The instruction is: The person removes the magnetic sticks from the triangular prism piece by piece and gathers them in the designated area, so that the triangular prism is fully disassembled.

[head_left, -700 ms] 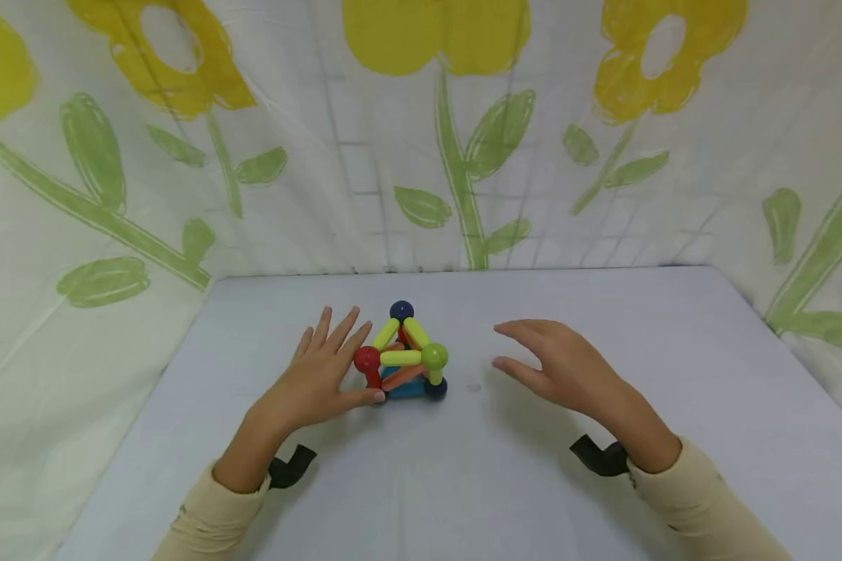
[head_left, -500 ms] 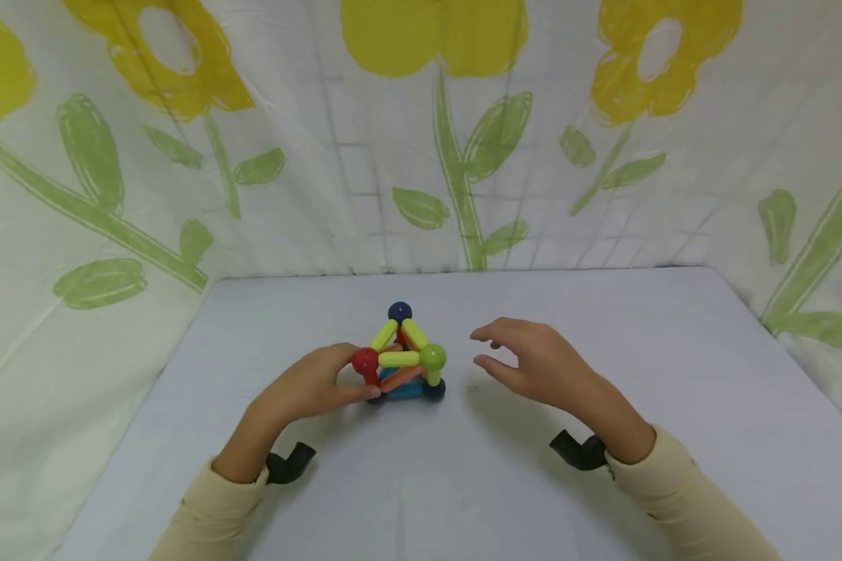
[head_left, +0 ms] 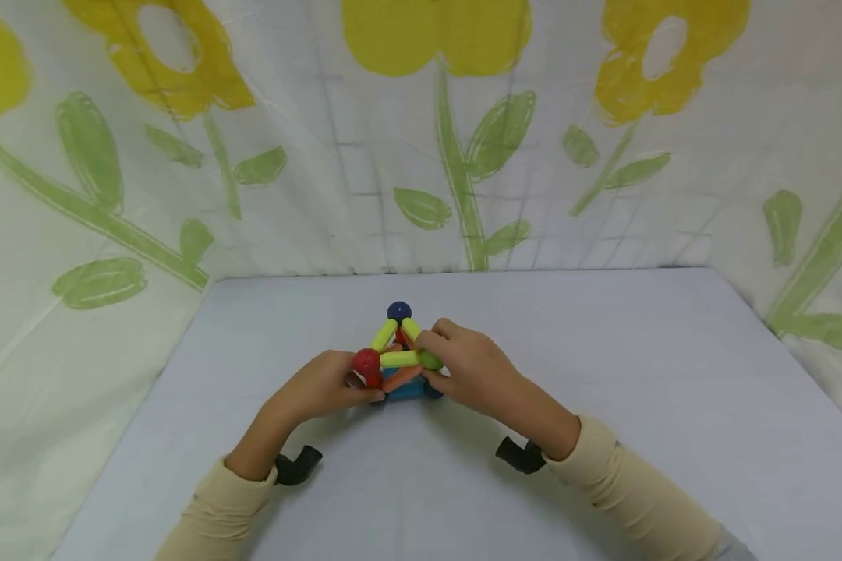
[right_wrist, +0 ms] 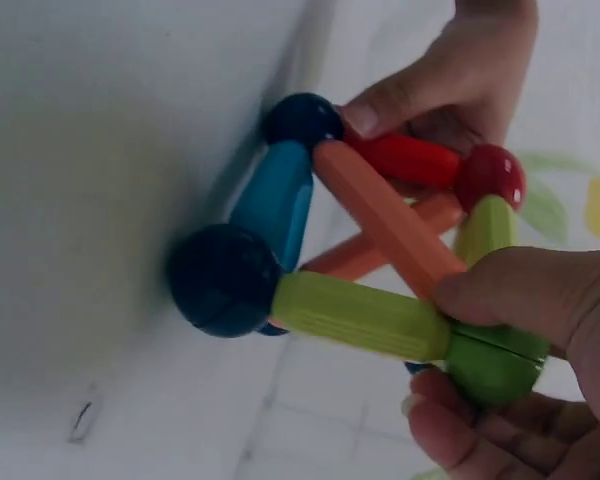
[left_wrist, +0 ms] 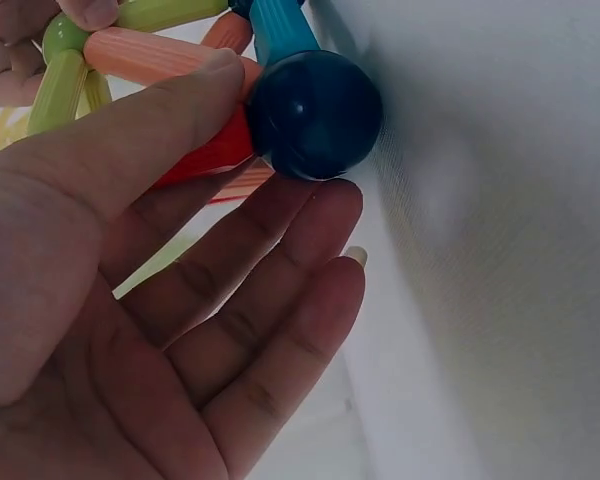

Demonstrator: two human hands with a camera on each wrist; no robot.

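A toy frame of coloured rods and balls (head_left: 398, 359) stands on the table between both hands. My left hand (head_left: 316, 386) holds its left side, thumb and fingers around the red rod (right_wrist: 405, 160) just above a dark blue ball (left_wrist: 320, 115). With thumb and fingers, my right hand (head_left: 480, 374) pinches the green ball (right_wrist: 495, 365) at the upper right corner; its thumb also lies on the end of an orange rod (right_wrist: 385, 215). A red ball (head_left: 366, 361) tops the left corner, and a navy ball (head_left: 399, 312) sits at the back peak. Fingers partly hide the green ball in the head view.
The white table (head_left: 603, 343) extends around the frame on all sides. Behind it hangs a pale curtain (head_left: 274, 210) printed with yellow flowers. A black curved piece (head_left: 298, 466) juts from each wrist.
My right hand has moved left from beside the frame and taken hold of the green ball. The left hand's spread fingers have closed around the red rod's side. The frame has stayed nearly in place.
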